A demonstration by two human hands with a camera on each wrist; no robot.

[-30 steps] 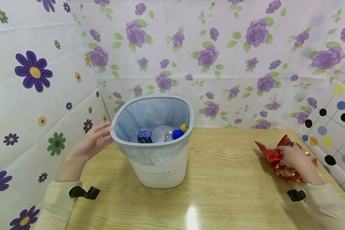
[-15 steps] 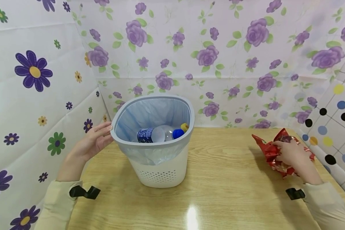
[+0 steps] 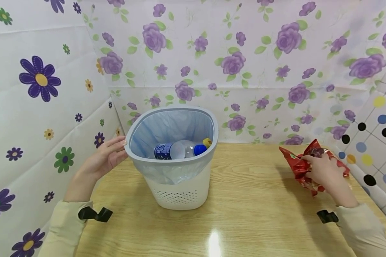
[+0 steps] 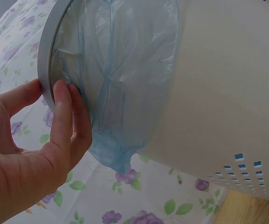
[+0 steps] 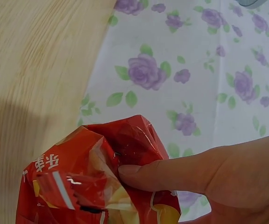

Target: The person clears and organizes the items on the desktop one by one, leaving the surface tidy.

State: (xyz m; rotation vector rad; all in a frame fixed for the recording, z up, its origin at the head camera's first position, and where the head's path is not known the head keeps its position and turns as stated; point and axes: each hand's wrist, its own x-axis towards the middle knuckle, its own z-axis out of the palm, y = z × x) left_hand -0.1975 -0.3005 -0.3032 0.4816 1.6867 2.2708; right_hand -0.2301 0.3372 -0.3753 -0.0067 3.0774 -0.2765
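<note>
A white trash bin [image 3: 183, 194] with a grey rim and a pale blue liner [image 3: 167, 175] stands on the table. My left hand [image 3: 101, 159] is at the rim's left side; in the left wrist view the thumb and fingers [image 4: 62, 100] pinch the rim [image 4: 45, 60] and touch the liner. On the right, my right hand [image 3: 326, 175] grips a crumpled red chip bag [image 3: 299, 167]. The thumb presses into the bag [image 5: 134, 140] in the right wrist view; the other fingers are mostly hidden.
Inside the bin lie a clear plastic bottle [image 3: 162, 151] with a dark blue label, a blue cap [image 3: 199, 149] and a small yellow thing [image 3: 207, 142]. Flower-printed sheets [image 3: 260, 71] stand behind and at the left. A dotted sheet [image 3: 377, 142] borders the wooden table [image 3: 251, 200] on the right.
My right hand has moved slightly left and up with the chip bag, which looks raised a little. My left hand and the bin have stayed in place.
</note>
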